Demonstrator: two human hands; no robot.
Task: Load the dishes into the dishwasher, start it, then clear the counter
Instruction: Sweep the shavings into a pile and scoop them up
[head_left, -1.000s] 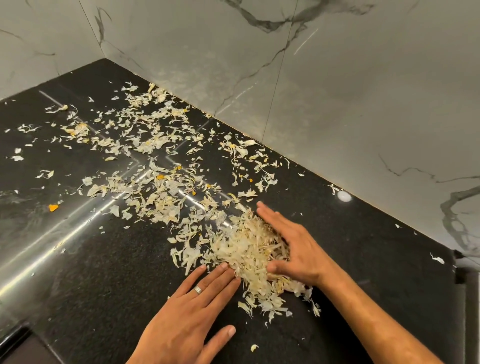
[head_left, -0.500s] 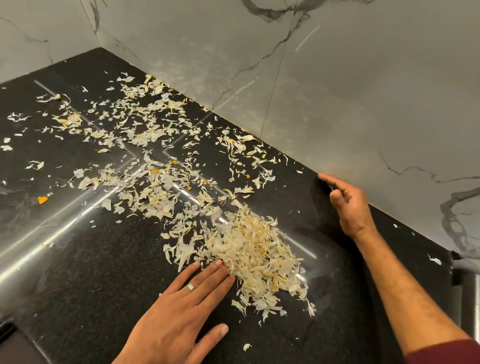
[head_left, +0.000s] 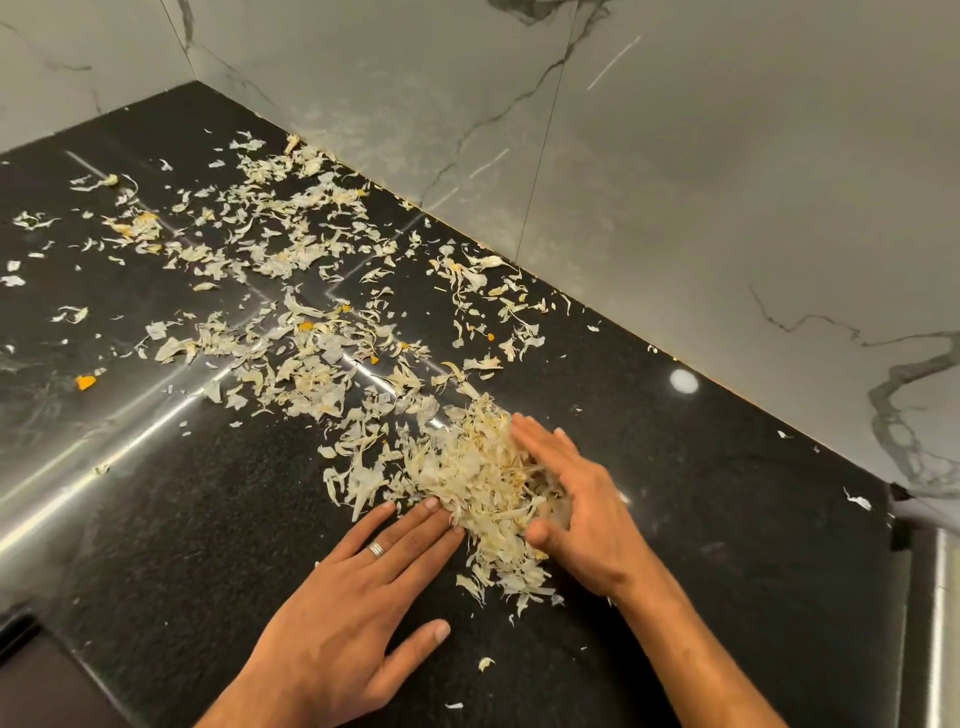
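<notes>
Half a second back the right hand (head_left: 576, 506) was out by the marble wall (head_left: 701, 208); now it lies flat-fingered against the right side of the heaped peels (head_left: 480, 467). Left hand (head_left: 358, 597), ring (head_left: 376, 549) on one finger, rests flat with fingertips at the heap's near edge. Pale, papery scraps and orange bits (head_left: 84, 382) litter the black counter (head_left: 182, 545) toward the corner.

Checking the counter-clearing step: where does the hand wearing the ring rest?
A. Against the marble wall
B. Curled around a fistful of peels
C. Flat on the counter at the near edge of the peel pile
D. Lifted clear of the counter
C: the left hand, ring on one finger, lies flat with straight fingers on the black counter, fingertips meeting the near edge of the pile of peels; the right hand presses the pile's far side.
</notes>
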